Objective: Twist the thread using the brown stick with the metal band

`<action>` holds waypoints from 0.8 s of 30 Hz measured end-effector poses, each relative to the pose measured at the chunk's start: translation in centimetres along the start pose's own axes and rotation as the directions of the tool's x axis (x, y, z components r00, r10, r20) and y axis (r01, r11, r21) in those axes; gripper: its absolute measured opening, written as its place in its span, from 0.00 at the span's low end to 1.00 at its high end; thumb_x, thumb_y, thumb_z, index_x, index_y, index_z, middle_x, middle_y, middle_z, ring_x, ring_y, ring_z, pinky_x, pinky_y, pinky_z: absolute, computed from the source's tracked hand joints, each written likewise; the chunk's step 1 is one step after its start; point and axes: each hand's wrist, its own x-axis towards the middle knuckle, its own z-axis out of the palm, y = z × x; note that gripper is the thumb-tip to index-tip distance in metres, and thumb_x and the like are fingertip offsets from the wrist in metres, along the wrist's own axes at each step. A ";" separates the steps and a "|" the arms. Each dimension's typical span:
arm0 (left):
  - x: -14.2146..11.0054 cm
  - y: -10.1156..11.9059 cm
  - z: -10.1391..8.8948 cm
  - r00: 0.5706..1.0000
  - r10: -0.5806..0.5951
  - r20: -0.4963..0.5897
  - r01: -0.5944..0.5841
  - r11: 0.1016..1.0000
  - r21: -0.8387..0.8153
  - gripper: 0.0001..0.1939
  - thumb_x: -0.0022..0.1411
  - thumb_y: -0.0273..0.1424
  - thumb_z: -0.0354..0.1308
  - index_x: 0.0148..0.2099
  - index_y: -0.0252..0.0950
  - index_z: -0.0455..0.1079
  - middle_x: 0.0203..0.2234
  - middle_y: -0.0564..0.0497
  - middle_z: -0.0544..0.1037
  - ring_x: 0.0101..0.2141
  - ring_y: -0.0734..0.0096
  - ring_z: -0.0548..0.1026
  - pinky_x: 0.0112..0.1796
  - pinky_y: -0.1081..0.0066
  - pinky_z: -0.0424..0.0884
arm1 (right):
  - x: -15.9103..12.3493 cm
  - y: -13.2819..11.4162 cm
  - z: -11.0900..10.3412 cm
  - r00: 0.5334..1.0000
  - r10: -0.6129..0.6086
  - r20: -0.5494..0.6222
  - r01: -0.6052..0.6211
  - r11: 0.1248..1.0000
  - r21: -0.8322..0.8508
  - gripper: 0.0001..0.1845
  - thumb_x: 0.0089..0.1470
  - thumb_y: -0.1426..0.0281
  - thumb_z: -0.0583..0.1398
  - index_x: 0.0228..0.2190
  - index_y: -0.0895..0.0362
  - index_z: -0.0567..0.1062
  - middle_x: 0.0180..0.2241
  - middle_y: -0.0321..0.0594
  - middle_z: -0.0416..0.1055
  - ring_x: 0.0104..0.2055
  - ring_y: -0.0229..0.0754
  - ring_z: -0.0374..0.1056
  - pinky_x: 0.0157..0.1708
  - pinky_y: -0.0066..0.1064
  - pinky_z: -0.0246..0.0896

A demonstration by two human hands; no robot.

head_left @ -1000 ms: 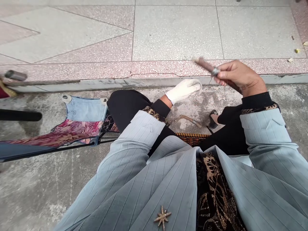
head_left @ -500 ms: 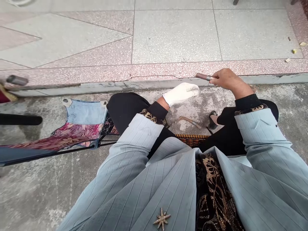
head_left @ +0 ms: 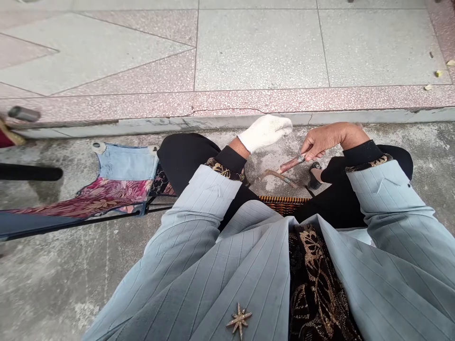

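Brown wooden handle (head_left: 289, 165), metal-collared, gripped by the bare right hand (head_left: 327, 141), white-gloved left hand (head_left: 265, 133) closed nearby

A raised terrazzo pavement (head_left: 259, 47) of pale grey slabs fills the top of the view, set with pink terrazzo bands (head_left: 284, 102) that meet at angles. A thin crack (head_left: 227, 110) runs along the pink border above a chipped concrete step edge (head_left: 152, 127). Below lies rough, stained concrete ground (head_left: 53, 274). Small yellowish bits (head_left: 439, 73) lie on the pavement at right, under flat, even daylight.
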 end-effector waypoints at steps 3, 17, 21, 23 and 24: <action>0.1 -0.1 0.2 1.000 -0.024 -0.007 0.023 0.998 -0.058 0.13 0.66 0.30 0.50 0.40 0.33 0.76 0.31 0.51 0.78 0.34 0.70 0.74 0.40 0.70 0.66 | -0.8 -0.2 -0.2 0.996 -0.089 -0.022 0.091 0.990 0.107 0.22 0.50 0.49 0.66 0.30 0.57 0.81 0.21 0.34 0.71 0.23 0.34 0.62 0.28 0.29 0.56; -0.1 0.9 2.6 0.972 -0.034 0.233 0.177 0.755 -0.631 0.12 0.68 0.34 0.52 0.36 0.33 0.72 0.26 0.51 0.74 0.21 0.81 0.63 0.25 0.76 0.59 | -1.9 2.5 -1.7 0.246 0.279 -0.928 0.206 0.921 0.331 0.16 0.55 0.58 0.65 0.25 0.57 0.75 0.23 0.39 0.70 0.22 0.36 0.62 0.24 0.30 0.58; -0.4 1.2 1.5 0.973 -0.040 0.227 0.185 0.723 -0.665 0.12 0.67 0.35 0.55 0.35 0.33 0.72 0.25 0.50 0.74 0.20 0.82 0.63 0.23 0.76 0.59 | -1.0 2.2 -1.8 0.380 0.305 -0.873 -0.424 0.897 0.129 0.19 0.54 0.55 0.64 0.34 0.59 0.82 0.27 0.46 0.75 0.31 0.46 0.69 0.32 0.36 0.60; -0.4 0.9 0.9 0.979 -0.105 0.175 0.193 0.753 -0.629 0.10 0.66 0.33 0.56 0.34 0.32 0.72 0.24 0.51 0.74 0.21 0.82 0.63 0.23 0.76 0.59 | -0.6 2.0 -1.6 0.528 0.317 -0.787 -0.526 0.851 -0.010 0.21 0.54 0.54 0.63 0.37 0.58 0.83 0.29 0.47 0.77 0.33 0.48 0.71 0.35 0.38 0.60; -0.4 0.7 0.6 0.979 -0.131 0.157 0.200 0.768 -0.609 0.10 0.65 0.33 0.56 0.34 0.32 0.72 0.24 0.51 0.73 0.21 0.82 0.63 0.24 0.76 0.59 | -0.4 2.0 -1.5 0.604 0.321 -0.730 -0.526 0.848 -0.063 0.20 0.54 0.54 0.63 0.37 0.57 0.83 0.29 0.46 0.77 0.33 0.48 0.71 0.35 0.39 0.60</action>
